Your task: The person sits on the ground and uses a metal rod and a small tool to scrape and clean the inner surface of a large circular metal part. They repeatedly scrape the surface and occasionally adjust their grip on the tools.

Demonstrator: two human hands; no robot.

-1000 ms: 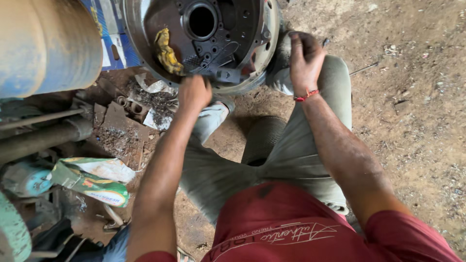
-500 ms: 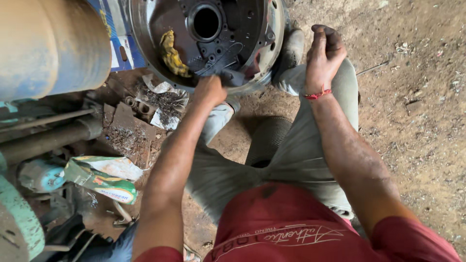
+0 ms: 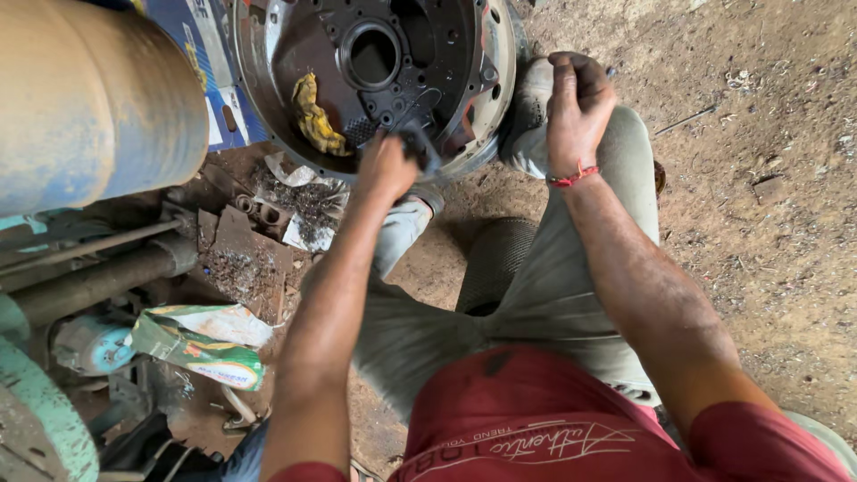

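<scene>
Two hands at a greasy round housing

Two bare hands work at one landmark, the round metal housing that stands on edge on the dirt floor at the top of the view. It is a dark, oily casting with a bright rim and a round bore near its centre.

Left of the housing lies a big rusty drum, orange-brown fading to blue. Between drum and housing a blue carton with white and yellow printed panels leans upright, its edge hidden behind the housing's rim. Below and left of the housing, past a patch of metal swarf and scrap, a crumpled packet lies flat, green and white with a touch of orange and red. A teal machine part sits still farther down-left.

Inside the housing, left of the bore, a yellow rag lies crumpled against the dark face.

The left hand is at the housing's lower rim, closed around a dark tool whose end points up into the casting; what kind of tool cannot be told. The right hand is just right of the housing, apart from it, fingers curled down over the person's raised grey-trousered knee. A red thread bracelet circles that wrist.
</scene>
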